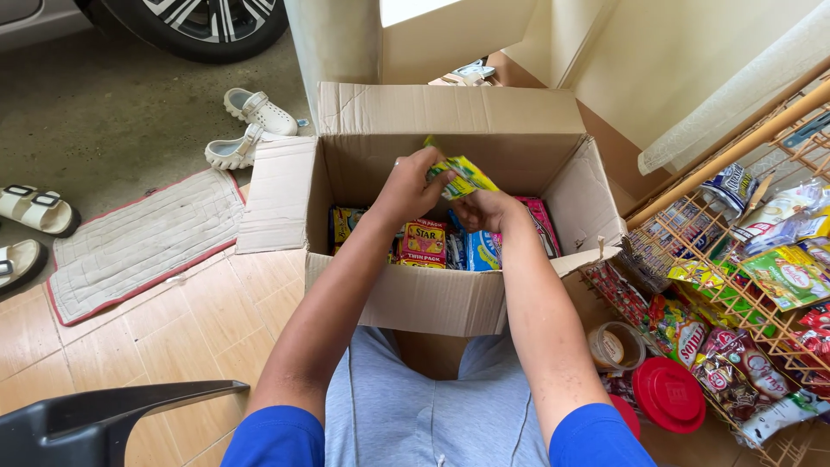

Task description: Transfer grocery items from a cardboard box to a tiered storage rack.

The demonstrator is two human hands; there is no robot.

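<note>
Snack packet [462,175] in yellow and green, being held over the open cardboard box [450,298].

I am watching both hands working it: the left hand [408,186] is pinching its near edge, fingers clamped on it, and the right hand [486,207] is gripping it from below, fingers closed on it too. Judging by the box, many colourful packets [425,242] are lying inside, so most of the sorting seems left. Beside it, a wire rack [761,307] is carrying hung snack bags.

Bright, even daylight; sharp pic, slight wide-angle edge distortion.
</note>
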